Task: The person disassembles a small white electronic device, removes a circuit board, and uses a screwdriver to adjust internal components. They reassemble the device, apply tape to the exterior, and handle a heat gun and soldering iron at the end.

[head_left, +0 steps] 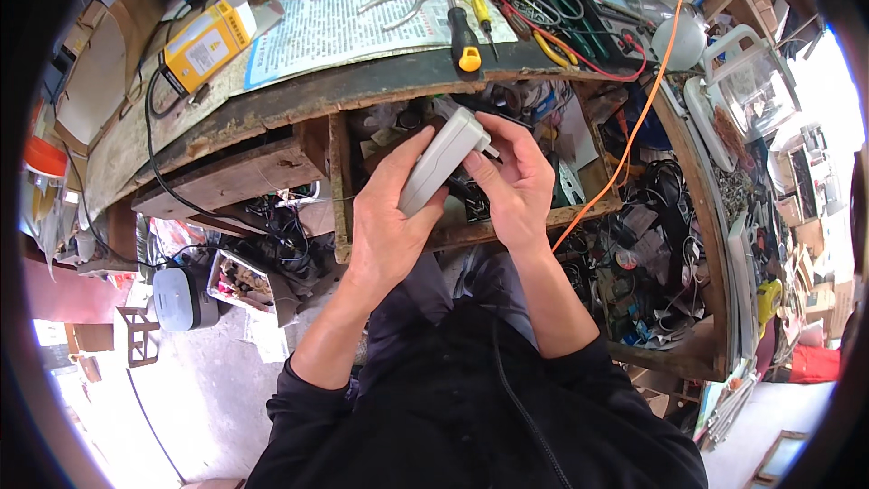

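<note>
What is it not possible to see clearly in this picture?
In the head view:
Light-grey rectangular plastic device: underside hidden by its body and the left hand.
Brown wooden drawer: contents partly behind the right hand.
Thin orange cable: upper end cut by the top edge.

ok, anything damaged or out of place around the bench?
Yes: the workbench's front edge is chipped and ragged, and the open wooden drawer below is crammed with loose parts, so it looks disorderly. The grey plug-in unit between the left hand and right hand shows no clear damage.
</note>
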### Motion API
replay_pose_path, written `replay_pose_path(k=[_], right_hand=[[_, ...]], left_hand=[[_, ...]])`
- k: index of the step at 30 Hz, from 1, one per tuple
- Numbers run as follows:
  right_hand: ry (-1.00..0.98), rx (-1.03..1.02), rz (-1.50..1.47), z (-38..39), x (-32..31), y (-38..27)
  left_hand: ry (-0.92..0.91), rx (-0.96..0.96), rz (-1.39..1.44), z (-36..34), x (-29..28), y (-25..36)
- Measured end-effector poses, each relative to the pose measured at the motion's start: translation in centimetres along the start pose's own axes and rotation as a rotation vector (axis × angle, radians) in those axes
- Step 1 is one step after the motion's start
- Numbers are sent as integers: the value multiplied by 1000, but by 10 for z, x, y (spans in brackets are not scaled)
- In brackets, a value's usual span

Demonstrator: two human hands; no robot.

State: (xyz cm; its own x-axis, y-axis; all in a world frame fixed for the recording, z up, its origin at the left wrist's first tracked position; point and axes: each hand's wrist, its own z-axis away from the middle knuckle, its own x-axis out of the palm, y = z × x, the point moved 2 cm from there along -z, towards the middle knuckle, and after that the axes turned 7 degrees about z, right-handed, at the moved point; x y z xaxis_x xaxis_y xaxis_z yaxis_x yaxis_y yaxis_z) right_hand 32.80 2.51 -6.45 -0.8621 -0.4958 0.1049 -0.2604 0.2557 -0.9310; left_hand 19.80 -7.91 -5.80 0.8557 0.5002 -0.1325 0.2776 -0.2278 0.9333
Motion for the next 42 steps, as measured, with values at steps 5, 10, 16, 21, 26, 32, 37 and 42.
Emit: replay_pose_path(k=[5, 10, 16, 21, 26, 32, 37, 42], right_hand=[[-45, 2, -12, -1, -2, 0], [-109, 41, -20, -5, -1, -3], [-139, 92, 34, -5, 1, -4], [-101, 107, 39, -5, 1, -4], [-6, 73, 57, -2, 0, -5], [23, 34, 40, -2, 0, -3], [13, 46, 24, -2, -2, 0], [-1, 40, 34, -2, -3, -1]], left_hand=[[32, -39, 47, 5, -1, -4], [-17, -99, 146, 2, -4, 0], [-44, -341, 475, -1, -12, -11], [-87, -343, 492, -2, -12, -15], [-87, -334, 466, -3, -9, -16], [-80, -333, 439, -2, -8, -19], [-96, -290, 443, 0, -8, -22], [-102, -267, 437, 0, -9, -22]])
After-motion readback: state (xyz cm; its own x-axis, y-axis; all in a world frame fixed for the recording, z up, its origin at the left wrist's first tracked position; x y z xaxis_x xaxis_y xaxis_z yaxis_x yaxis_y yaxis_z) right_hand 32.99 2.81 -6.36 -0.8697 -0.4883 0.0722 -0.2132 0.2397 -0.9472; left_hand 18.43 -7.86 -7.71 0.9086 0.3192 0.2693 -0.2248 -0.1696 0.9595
